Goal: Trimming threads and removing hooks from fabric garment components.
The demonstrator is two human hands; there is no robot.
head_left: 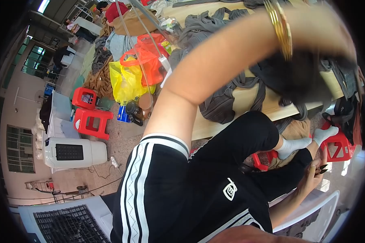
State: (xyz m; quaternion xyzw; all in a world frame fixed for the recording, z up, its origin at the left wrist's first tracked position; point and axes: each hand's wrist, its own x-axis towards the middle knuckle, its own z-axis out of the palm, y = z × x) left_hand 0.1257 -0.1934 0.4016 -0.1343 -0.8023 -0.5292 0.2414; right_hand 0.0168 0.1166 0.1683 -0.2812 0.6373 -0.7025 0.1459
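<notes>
Two hands are working apart. The left hand (318, 34) is reaching up and across to the dark garment (300, 79) on the table (241, 106). It is motion-blurred, so I cannot tell whether its fingers are closed on the cloth. Gold bangles (283, 30) are sitting at the wrist. The garment is lying bunched at the table's near edge and partly drooping over it. It is showing no clear long axis, though the bulk is spreading along the edge. It is probably being kept there within arm's reach of the seat.

The right hand (312, 176) is resting low by the knee, fingers wrapped tight around small snips (323, 169). It is likely parking the tool clear while the other arm is handling cloth. The dark blades are poking out toward the picture's right, away from the body, with the long axis roughly level.

More grey garments (219, 106) are lying on the table. Red stools (91, 121) and a yellow bag (123, 83) are sitting on the floor to the left.
</notes>
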